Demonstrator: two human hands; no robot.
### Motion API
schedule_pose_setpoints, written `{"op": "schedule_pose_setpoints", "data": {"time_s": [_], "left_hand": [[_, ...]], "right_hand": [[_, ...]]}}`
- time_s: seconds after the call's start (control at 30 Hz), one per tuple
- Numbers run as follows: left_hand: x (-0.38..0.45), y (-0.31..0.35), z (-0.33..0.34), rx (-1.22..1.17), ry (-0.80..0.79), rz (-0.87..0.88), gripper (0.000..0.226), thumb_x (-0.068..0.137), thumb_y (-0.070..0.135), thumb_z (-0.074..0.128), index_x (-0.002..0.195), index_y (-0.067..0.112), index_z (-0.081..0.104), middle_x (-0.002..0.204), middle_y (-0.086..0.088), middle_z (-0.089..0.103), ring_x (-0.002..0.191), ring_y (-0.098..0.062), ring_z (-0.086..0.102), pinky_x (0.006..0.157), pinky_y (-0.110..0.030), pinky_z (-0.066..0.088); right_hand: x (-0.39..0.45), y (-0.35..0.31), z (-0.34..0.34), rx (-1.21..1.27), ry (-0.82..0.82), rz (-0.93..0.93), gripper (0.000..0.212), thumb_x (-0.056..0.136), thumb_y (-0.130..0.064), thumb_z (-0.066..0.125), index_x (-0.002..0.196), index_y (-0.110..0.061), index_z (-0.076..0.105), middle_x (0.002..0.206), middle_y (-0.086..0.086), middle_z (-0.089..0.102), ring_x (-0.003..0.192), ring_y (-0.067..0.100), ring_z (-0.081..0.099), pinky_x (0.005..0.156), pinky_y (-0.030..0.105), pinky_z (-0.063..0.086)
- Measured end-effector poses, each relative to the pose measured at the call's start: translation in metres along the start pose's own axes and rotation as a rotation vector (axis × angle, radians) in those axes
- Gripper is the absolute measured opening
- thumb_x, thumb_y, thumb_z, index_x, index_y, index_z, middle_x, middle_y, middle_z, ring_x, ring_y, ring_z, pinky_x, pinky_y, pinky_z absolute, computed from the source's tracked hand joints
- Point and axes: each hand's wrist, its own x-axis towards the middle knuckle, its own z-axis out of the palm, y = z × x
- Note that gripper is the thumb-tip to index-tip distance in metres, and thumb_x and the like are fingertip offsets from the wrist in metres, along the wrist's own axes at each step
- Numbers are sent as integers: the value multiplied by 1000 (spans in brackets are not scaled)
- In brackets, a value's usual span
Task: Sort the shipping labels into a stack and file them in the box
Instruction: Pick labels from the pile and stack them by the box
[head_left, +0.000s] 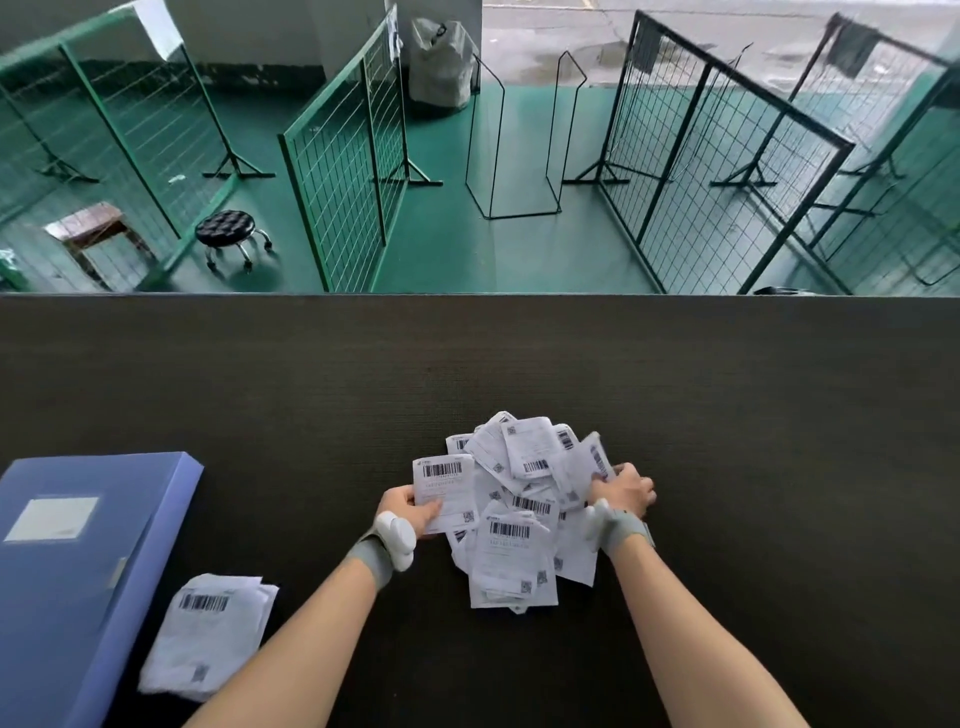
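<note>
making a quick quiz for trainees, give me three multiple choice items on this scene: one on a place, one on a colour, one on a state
1. Where does the small stack of labels lie?
A. on top of the box
B. on the table beside the box
C. on the stool

2. What colour is the file box?
A. blue
B. red
C. yellow

3. What is the left hand doing?
A. resting flat on the table
B. holding one label
C. opening the box

Answers: 1 B, the stack rests on the dark table right of the box. 2 A, its lid is blue. 3 B, a single label sits in its fingers.
</note>
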Motion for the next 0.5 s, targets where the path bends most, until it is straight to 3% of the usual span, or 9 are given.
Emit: {"op": "schedule_pose_setpoints", "data": {"time_s": [0.07,0.2,0.3,0.37,0.43,0.5], "left_hand": [[1,1,1,15,6,-9,28,87,3,62,114,-3,62,113,-18,67,93,-26,65,78,-33,53],[4,1,-1,41,1,-27,28,88,6,62,114,-1,63,114,-19,67,104,-33,65,89,-40,54],[4,3,-1,46,3,-18,26,89,8,60,114,-1,63,114,-19,67,101,-33,66,88,-42,55],[-1,7,-1,31,-31,-19,26,92,9,56,115,-1,61,111,-17,66,93,-30,65,75,-37,58],[-8,12,0,-67,-110,-38,25,94,9,52,117,-1,57,108,-17,64,92,-29,63,60,-30,60],[-14,15,0,-114,-185,-35,21,93,12,54,112,3,58,107,-17,63,93,-28,64,59,-29,61]], "right_hand": [[-1,-3,-4,238,16,-103,5,86,-11,59,89,-7,58,103,16,61,100,34,59,83,41,51],[-7,-23,-11,422,-8,-224,7,88,-13,60,82,-11,58,82,7,63,75,23,60,67,37,51],[-13,-39,-13,468,-365,-274,4,85,-6,60,81,-6,62,77,8,63,73,23,60,62,35,48],[-27,-44,-13,376,-617,-303,11,86,-5,65,96,-5,68,88,4,71,81,18,69,65,26,54],[-44,-47,-9,313,-749,-320,20,86,-6,69,106,-7,69,93,3,74,86,15,71,63,17,54],[-56,-46,0,294,-809,-323,22,86,-7,70,107,-4,67,100,9,73,94,20,71,70,22,58]]}}
